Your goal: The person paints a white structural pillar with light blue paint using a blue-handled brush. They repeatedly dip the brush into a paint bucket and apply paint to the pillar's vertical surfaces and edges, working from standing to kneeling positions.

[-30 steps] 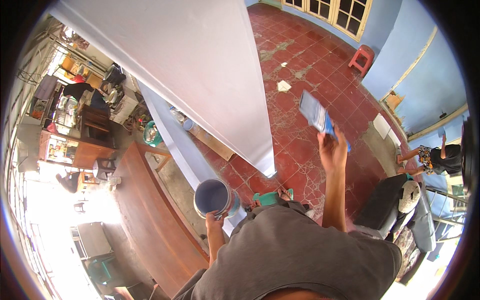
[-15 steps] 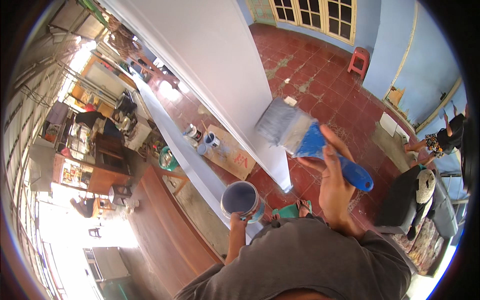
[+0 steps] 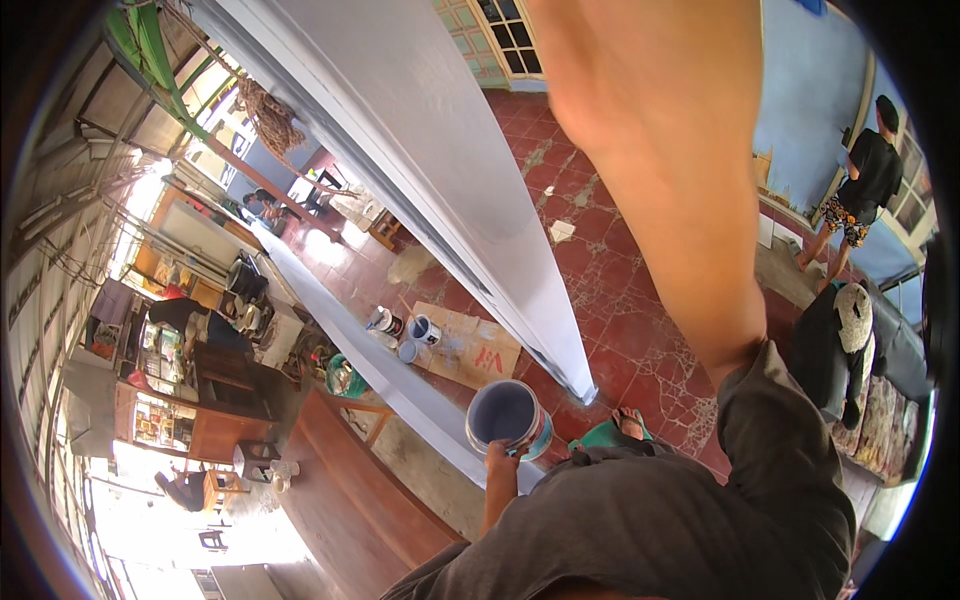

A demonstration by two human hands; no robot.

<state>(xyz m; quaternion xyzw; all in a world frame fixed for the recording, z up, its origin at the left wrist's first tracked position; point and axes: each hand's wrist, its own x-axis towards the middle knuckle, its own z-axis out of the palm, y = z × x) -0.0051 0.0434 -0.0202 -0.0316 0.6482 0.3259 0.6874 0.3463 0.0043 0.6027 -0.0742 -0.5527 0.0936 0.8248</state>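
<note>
Head view: gripping the bucket (image 3: 507, 410) by its rim, left hand (image 3: 502, 456) closed, just beside the column (image 3: 465, 165); best holding it level, close in. Holding the right hand (image 3: 635, 55) high, showing no fingers, so no telling its grip!

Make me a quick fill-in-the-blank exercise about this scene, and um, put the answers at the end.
1. The ____ hand holds the bucket.
2. The raised forearm, large in the picture, belongs to the wearer's ____ arm.
3. The cracked, tiled floor is ____ in colour.
4. The person standing at the far right wears a ____ shirt.

Missing words: left; right; red; black.
</note>
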